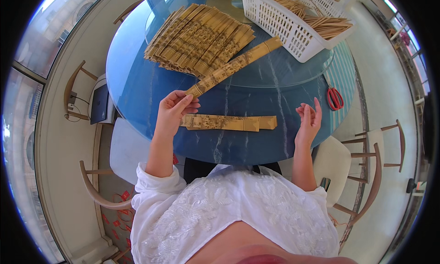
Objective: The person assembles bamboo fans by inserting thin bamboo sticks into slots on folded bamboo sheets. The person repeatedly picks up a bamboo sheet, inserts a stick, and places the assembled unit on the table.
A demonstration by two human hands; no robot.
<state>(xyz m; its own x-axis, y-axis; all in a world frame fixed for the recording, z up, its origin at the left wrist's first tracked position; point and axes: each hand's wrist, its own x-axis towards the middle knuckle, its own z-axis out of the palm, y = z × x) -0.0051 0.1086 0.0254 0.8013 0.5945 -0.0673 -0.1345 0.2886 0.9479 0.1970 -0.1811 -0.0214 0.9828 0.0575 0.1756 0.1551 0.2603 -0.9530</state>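
Over blue table [137, 81], left hand [173, 112] pinches long paper sleeve [233, 66] by its near end, lifting it off the fanned stack [199, 37]; right hand [309, 119] open, empty, beside flat sleeves [229, 123].

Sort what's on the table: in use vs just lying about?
In use:
left hand pinching one long paper sleeve
right hand, open, empty
small sleeve stack
fanned sleeve pile
white basket of chopsticks

Lying about:
red scissors
chairs
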